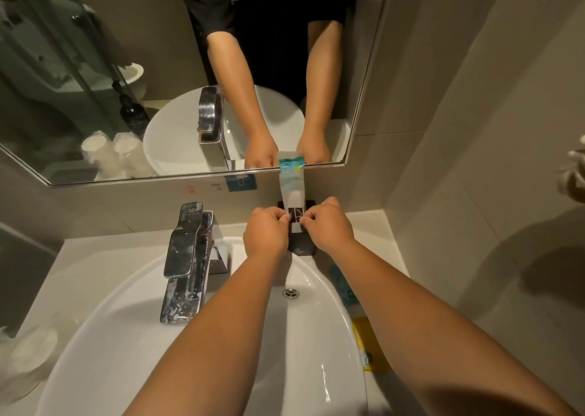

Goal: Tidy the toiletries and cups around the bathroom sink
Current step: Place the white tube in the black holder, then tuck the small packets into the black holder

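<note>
A tall white toiletry packet [292, 185] with a teal top stands upright in a small black tray [302, 245] at the back of the counter, leaning against the mirror's lower edge. My left hand [265, 232] pinches its lower left edge and my right hand [327, 225] pinches its lower right edge. A teal packet [343, 286] and a yellow packet [368, 343] lie on the counter to the right of the white basin [221, 336]. Wrapped plastic cups [30, 349] stand at the counter's left end, blurred.
A tall chrome faucet [186, 263] stands left of my hands behind the basin. The mirror [126, 67] shows my arms, the cups and a dark bottle. A tiled wall closes the right side, with a white hook fitting [574, 175] on it.
</note>
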